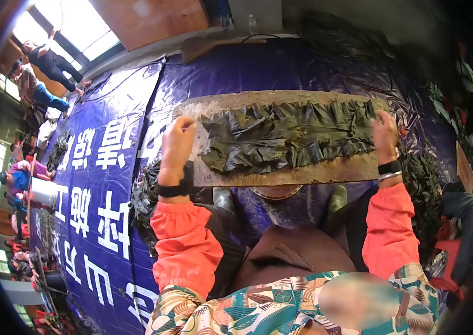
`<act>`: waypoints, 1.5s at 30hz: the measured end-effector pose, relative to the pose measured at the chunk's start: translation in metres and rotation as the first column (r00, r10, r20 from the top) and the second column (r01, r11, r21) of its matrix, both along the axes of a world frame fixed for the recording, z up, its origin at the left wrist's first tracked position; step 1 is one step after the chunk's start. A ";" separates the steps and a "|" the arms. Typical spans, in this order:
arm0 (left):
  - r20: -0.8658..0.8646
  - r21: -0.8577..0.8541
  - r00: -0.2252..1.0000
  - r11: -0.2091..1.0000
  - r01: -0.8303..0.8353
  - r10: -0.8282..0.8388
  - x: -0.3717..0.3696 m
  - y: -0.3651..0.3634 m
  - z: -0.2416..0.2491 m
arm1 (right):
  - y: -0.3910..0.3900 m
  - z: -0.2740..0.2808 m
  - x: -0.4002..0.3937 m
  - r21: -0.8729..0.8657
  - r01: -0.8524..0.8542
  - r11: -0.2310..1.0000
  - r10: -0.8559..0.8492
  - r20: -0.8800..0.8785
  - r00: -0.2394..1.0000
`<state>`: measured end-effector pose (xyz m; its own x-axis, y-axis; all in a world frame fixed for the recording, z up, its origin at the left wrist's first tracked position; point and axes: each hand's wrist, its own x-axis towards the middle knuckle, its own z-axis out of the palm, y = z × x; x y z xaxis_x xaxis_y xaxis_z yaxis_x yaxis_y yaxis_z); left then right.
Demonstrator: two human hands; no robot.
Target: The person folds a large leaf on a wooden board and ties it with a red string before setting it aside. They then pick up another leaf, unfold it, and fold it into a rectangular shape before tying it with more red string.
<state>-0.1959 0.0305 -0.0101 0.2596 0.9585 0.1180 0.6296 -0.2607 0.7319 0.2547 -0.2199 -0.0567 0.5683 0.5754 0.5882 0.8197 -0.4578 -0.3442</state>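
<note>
A layer of dark green, crinkled leaves (286,137) lies lengthwise on a worn wooden board (231,180) in front of me. My left hand (176,146) is at the board's left end, fingers curled together just beyond the leaves; whatever they may hold is hidden. At the opposite end, my right hand (384,135) has its fingertips closed at the edge of the leaves. Both forearms wear orange sleeve covers. Under the board, between my boots, part of a round support (276,192) shows.
Heaps of similar dark leaves lie beside me, left (145,204) and right (422,187). A blue sheet with white characters (94,206) covers the floor. Several people are at the far left, two of them standing (55,64) near a window. A red stool (447,259) is at right.
</note>
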 end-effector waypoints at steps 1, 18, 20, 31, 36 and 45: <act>-0.073 -0.075 0.997 0.997 -0.011 0.006 -0.011 0.007 -0.003 | 0.013 0.012 -0.032 0.032 -0.112 0.993 0.114 -0.033 0.993; -0.282 0.104 0.921 0.946 0.308 -0.269 -0.027 -0.035 -0.049 | 0.276 0.001 -0.307 0.004 -0.701 0.713 0.663 -0.329 0.672; -0.278 0.112 0.928 0.951 0.289 -0.249 -0.029 -0.036 -0.047 | 0.294 0.005 -0.309 -0.435 -0.707 0.557 0.554 -0.440 0.707; -0.229 0.117 0.940 0.951 0.285 -0.254 -0.048 -0.037 -0.040 | 0.330 -0.019 -0.292 -0.177 -0.616 0.768 0.420 -0.587 0.692; -0.173 -0.075 0.894 0.911 0.406 -0.413 -0.066 -0.031 -0.030 | 0.323 -0.011 -0.296 0.058 -0.621 0.781 0.310 -0.900 0.306; -0.067 0.166 0.989 0.976 0.142 -0.133 -0.059 -0.010 -0.045 | 0.245 -0.012 -0.228 0.229 -0.661 0.715 0.570 -0.738 0.362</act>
